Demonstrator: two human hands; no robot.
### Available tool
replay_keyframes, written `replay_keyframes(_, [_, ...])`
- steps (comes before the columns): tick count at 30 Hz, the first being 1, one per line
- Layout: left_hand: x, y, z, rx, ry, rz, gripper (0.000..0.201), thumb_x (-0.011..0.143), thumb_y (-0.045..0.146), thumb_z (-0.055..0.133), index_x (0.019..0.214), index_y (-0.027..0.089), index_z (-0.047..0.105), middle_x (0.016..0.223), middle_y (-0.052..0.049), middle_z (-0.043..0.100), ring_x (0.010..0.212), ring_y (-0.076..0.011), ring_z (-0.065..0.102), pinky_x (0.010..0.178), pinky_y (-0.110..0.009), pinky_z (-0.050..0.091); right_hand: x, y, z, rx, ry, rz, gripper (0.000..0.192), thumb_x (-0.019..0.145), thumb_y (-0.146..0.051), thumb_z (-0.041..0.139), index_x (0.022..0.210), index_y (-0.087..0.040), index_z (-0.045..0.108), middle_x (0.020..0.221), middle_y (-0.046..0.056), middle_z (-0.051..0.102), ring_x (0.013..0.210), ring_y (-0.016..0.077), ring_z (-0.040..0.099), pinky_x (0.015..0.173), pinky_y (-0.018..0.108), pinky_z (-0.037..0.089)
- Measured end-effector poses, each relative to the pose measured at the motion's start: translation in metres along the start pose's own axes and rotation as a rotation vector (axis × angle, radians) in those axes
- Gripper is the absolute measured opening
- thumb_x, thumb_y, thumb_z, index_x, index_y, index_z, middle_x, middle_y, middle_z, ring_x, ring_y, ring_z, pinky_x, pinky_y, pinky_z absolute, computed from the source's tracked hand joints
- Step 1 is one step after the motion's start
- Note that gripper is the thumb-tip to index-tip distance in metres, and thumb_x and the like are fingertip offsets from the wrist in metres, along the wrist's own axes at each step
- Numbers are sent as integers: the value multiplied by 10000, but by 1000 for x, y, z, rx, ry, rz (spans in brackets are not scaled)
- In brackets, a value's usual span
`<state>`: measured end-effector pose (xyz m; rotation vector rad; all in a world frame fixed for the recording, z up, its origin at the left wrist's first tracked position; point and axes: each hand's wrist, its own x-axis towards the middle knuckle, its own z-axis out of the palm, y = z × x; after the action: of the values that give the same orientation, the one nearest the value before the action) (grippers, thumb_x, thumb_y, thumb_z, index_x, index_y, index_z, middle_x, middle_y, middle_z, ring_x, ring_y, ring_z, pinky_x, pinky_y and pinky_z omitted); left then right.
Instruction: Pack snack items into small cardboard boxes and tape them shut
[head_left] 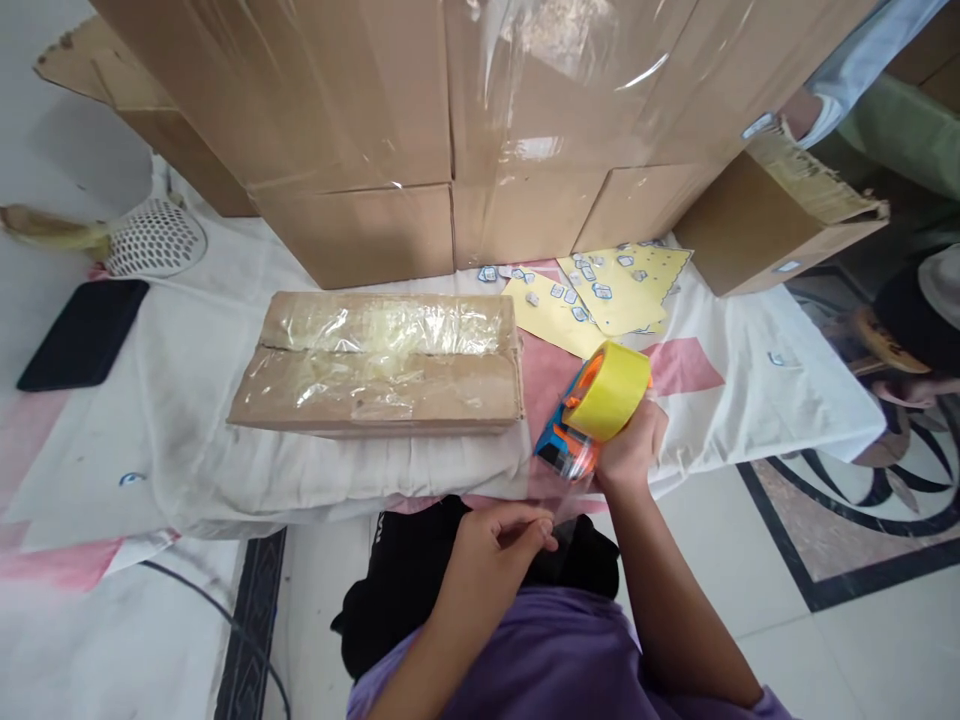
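Right hand: wrapped around the grip of a blue-and-orange handheld tape dispenser that carries a roll of yellow-cored clear packing tape. The dispenser's mouth points down and toward the person's body.

Left hand: lower and nearer the body than the right. Thumb and fingertips are pinched together on the free end of a clear tape strip, which runs from the dispenser's mouth down to the pinch. The strip is transparent and faint; its edges are hard to trace.

Ahead and to the left of both hands: a flat brown cardboard parcel sealed with crinkled clear tape, lying on a white cloth sheet. The parcel is apart from both hands.

Just beyond the right hand: yellow paper sheets with small blue-and-white stickers, on the same cloth.

Further ahead: a wall of large brown cardboard cartons wrapped in clear film. To the right of these, a smaller open brown box with a torn flap.

Far left of the hands: a flat black rectangular pad on the floor and a white perforated plastic scoop.

Under the left hand: a black fabric bundle, partly covered by the person's purple garment.
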<state>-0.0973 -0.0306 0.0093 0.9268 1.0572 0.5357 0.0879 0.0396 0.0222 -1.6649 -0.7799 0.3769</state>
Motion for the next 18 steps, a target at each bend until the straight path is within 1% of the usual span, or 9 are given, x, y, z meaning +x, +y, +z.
replay_keyframes(3, [-9,-17,-8,-2,4,-11,287,869,436,698,888,176,819,810,-76,794,804,-216,750,780,-293,569,0,3,0,26,6,11,587,981,-614,408,538,-229,385,495,-22,406,455,109,351,420,250,293])
replay_keyframes(6, [-8,-29,-17,9,83,3,325,841,466,719,918,169,827,827,-88,799,803,-231,752,792,-317,579,2,2,2,110,-1,55,551,951,-609,458,578,-204,490,550,-7,478,492,120,429,459,249,367])
replay_keyframes(9, [2,-35,-21,57,102,31,325,861,471,700,893,174,829,843,-88,803,818,-235,753,796,-321,580,2,-1,3,236,-43,157,564,942,-650,417,681,-187,607,662,53,581,632,192,587,557,301,502])
replay_keyframes(11, [9,-37,-21,68,93,35,317,853,465,701,851,174,827,831,-90,802,808,-240,755,787,-324,583,-5,-2,-2,257,-136,205,685,922,-759,304,687,-200,624,694,93,601,750,259,648,618,358,554])
replay_keyframes(13, [11,-39,-19,81,95,41,300,842,447,693,831,178,826,852,-93,808,825,-253,762,803,-337,589,-18,-2,-14,222,-276,217,795,839,-889,218,644,-225,610,676,118,593,811,314,663,636,412,570])
replay_keyframes(15, [5,-38,-15,109,105,45,259,848,409,682,857,201,836,907,-87,816,861,-264,767,823,-348,588,-37,-3,-34,161,-386,195,810,708,-995,283,598,-250,581,623,116,566,806,352,663,619,448,565])
replay_keyframes(16, [-1,-37,-12,140,98,44,232,859,382,674,874,224,844,932,-76,819,874,-266,767,828,-349,583,-45,-4,-45,114,-391,165,802,656,-1020,344,599,-255,582,606,110,560,801,364,665,609,456,560])
replay_keyframes(17, [-7,-35,-9,188,71,43,211,874,351,664,899,256,850,953,-58,821,887,-264,768,832,-348,579,-52,-5,-56,55,-360,131,795,638,-1023,399,622,-253,599,610,106,569,809,372,671,609,458,560])
replay_keyframes(18, [-13,-32,-7,251,23,49,204,886,324,655,929,294,853,966,-38,822,896,-260,769,836,-344,574,-56,-6,-66,-12,-302,99,786,667,-1005,438,673,-243,630,643,107,596,828,369,679,622,456,565])
